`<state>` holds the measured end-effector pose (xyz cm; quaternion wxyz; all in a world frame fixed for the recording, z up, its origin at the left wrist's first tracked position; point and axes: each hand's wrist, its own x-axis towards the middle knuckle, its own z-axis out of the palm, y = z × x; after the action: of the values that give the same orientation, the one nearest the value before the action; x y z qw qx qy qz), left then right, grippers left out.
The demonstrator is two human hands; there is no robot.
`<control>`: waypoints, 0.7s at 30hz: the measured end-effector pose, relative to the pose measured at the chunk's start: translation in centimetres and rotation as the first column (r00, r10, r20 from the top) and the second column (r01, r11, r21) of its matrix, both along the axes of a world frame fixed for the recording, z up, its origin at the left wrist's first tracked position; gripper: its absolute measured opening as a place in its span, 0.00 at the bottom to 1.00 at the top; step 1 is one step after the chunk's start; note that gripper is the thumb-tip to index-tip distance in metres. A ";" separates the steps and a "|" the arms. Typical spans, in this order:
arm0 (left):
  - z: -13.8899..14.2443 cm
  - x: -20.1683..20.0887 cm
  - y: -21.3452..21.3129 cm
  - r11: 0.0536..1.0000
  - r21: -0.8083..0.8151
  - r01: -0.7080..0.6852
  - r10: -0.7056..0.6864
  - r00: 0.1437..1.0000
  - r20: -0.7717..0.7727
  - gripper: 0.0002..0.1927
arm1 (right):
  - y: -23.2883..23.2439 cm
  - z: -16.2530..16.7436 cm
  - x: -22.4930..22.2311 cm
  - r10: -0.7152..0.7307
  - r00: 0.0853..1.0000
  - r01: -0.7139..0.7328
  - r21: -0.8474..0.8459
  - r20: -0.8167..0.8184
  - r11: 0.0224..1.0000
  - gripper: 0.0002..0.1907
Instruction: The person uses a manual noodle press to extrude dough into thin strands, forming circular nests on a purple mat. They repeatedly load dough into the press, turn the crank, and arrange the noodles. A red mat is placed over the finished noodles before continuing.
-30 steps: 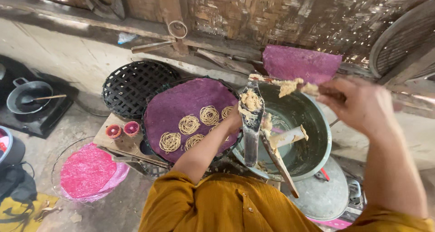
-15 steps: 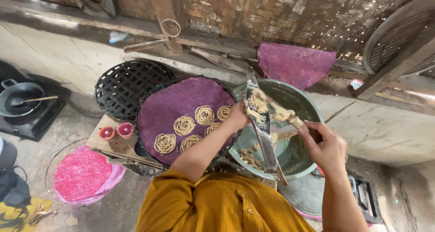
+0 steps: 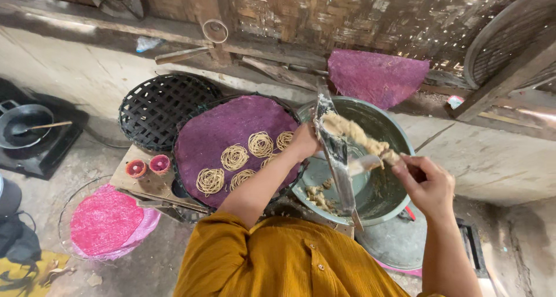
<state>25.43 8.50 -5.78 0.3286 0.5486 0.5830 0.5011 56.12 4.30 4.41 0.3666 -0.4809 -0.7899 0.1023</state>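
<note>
Plainly, line by line:

Left hand: the left hand (image 3: 305, 141) reaches forward across the purple mat, its fingers clenched round the upper part of the long metal press (image 3: 335, 152), holding it slanted over the bowl so that whatever drops off falls back inside.

Right hand: the right hand (image 3: 425, 184) comes in from the right, fingers pinched on the handle of a small flat metal scraper (image 3: 365, 162) whose blade touches the press just below the dough.

Dough: a pale, sticky lump of dough (image 3: 354, 136) sits along the upper face of the press and onto the scraper; more scraps lie in the bottom of the bowl.

Bowl: a wide green metal bowl (image 3: 399, 136) stands right of the mat, directly beneath both hands, resting on a round grey lid or tub partly hidden under it.

Purple mat: a round purple woven mat (image 3: 231, 126) lies flat on a dark basket tray beside the bowl, close at hand; six coiled noodle nests (image 3: 234, 157) sit on its near half, apart from each other.

Second purple mat: another one (image 3: 376, 77) leans against the wooden ledge behind the bowl.

Black basket tray: an open-weave one (image 3: 156, 107) lies left of the mat, partly under it.

Small cups: two little red cups (image 3: 148, 166) stand on a wooden board at the mat's left edge.

Pink mat: a round one (image 3: 104, 220) rests in a wire frame on the floor.

Packages, labels, signs: none readable; only a crumpled bluish wrapper (image 3: 147, 42) on the ledge.
</note>
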 end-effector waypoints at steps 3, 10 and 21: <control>-0.3 0.7 -0.1 0.994 0.074 0.083 -0.068 0.982 -0.178 0.19 | 0.9 -0.9 -0.9 -0.048 0.999 0.048 0.179 -0.006 0.983 0.14; -0.2 -0.9 0.4 1.000 -0.020 -0.020 0.018 0.997 -0.077 0.18 | -0.4 -1.4 0.2 0.208 0.978 -0.208 0.000 -0.029 0.978 0.16; 3.1 0.3 -2.1 0.984 0.050 0.172 -0.139 0.910 -0.391 0.21 | 2.7 15.1 0.4 0.158 0.582 -0.148 -0.087 0.798 0.985 0.20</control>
<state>25.77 6.40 -2.70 0.2230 0.6944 0.5694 0.3793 56.53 6.95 19.55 -0.0404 -0.4079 -0.9078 -0.0891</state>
